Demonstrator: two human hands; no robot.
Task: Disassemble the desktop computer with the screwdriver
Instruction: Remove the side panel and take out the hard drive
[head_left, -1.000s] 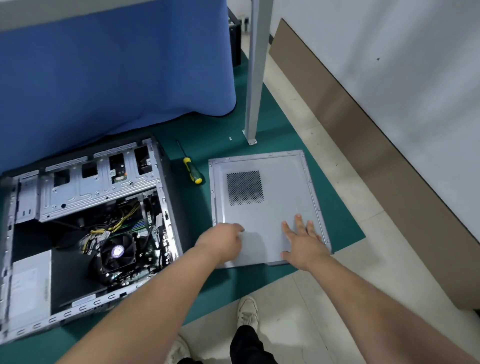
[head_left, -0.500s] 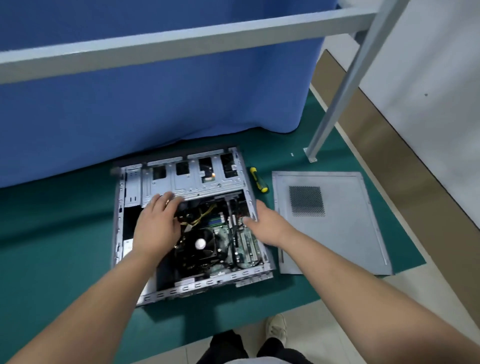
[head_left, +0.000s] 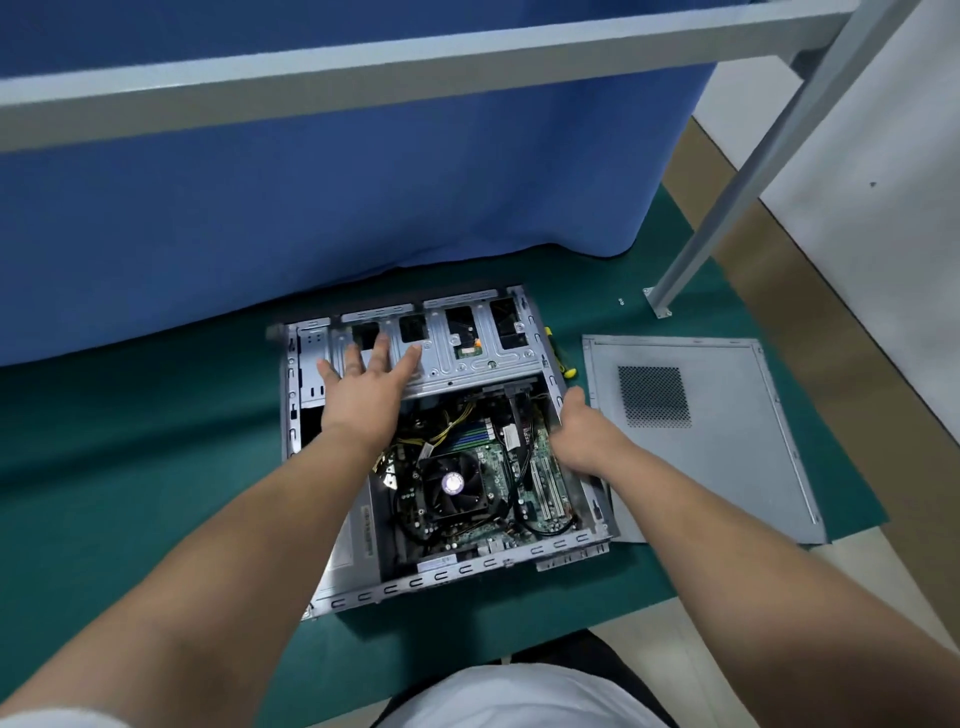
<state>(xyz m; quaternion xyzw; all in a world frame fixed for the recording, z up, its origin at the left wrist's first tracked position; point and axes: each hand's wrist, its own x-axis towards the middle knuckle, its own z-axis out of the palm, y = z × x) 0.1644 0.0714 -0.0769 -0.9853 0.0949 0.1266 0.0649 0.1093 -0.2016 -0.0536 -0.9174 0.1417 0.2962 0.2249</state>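
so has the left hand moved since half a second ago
Yes. The left hand has slid off the cables, away from the fan, and now lies spread on the drive cage.

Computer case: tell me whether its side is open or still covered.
Open. The computer case lies on its side with fan and wiring exposed, and the side panel lies flat on the mat beside it.

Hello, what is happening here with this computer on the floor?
A person is taking apart a desktop computer lying open on a green mat. The left hand lies flat on the metal drive cage; the right hand holds the case's right edge. The side panel lies beside it; the screwdriver is untouched.
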